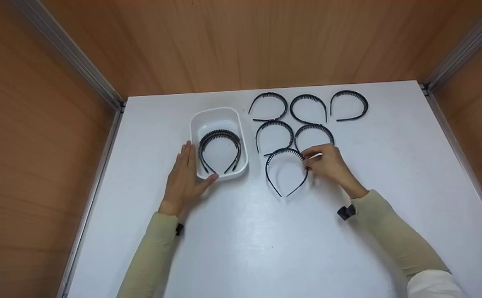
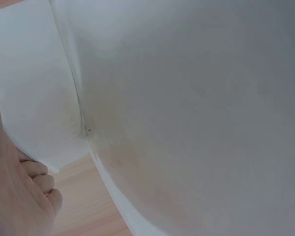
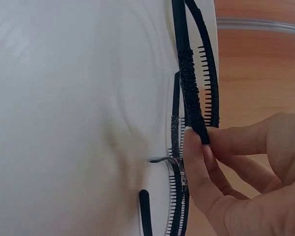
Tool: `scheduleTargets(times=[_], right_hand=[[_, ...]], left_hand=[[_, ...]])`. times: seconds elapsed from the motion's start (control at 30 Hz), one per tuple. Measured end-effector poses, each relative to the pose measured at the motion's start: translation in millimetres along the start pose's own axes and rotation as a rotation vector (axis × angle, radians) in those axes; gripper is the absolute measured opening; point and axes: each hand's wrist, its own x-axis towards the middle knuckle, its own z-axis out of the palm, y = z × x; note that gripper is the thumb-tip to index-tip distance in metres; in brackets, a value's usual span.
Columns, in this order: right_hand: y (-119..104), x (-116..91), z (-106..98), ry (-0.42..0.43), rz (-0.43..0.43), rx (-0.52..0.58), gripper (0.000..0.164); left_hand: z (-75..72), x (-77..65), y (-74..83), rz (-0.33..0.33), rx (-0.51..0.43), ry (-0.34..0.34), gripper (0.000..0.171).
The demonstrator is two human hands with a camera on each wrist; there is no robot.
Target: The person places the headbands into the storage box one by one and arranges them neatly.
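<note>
My right hand point(image 1: 325, 163) pinches a black toothed headband point(image 1: 269, 176) at its right side, its two ends pointing toward me. In the right wrist view, thumb and fingers grip that headband point(image 3: 192, 93) by its band. My left hand point(image 1: 183, 178) lies with straight fingers along the left side of a white plastic tub point(image 1: 244, 145), the thumb at its near corner. Inside the tub, several black headbands point(image 1: 220, 133) are nested together. The left wrist view shows part of the left hand point(image 2: 19, 191) against the white tub wall point(image 2: 34, 78).
Behind the held headband lie two more headbands point(image 1: 274, 123) point(image 1: 314, 126). A back row holds three others point(image 1: 270, 94) point(image 1: 308, 97) point(image 1: 350, 92). The white table point(image 1: 265, 252) is bounded by wood-look panels point(image 1: 241, 45) at the back and sides.
</note>
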Motion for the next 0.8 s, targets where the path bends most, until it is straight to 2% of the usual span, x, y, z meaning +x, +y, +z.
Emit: scheduleTargets(times=[0.33,0.5,0.8], right_hand=[[-22,12,-3,-0.024,-0.039,0.047,0.026],[-34,19,0,-0.022,-0.080,0.015,0.026],[-59,35,9,-0.069,-0.072,0.012,0.026]], left_hand=[[0.6,1.1,0.2,0.026,0.032,0.015,0.121],[-0.8,0.7,2.6,0.028,0.066,-0.003,0.121],[-2.7,-1.0,1.0,0.018,0.078,-0.009,0.122]])
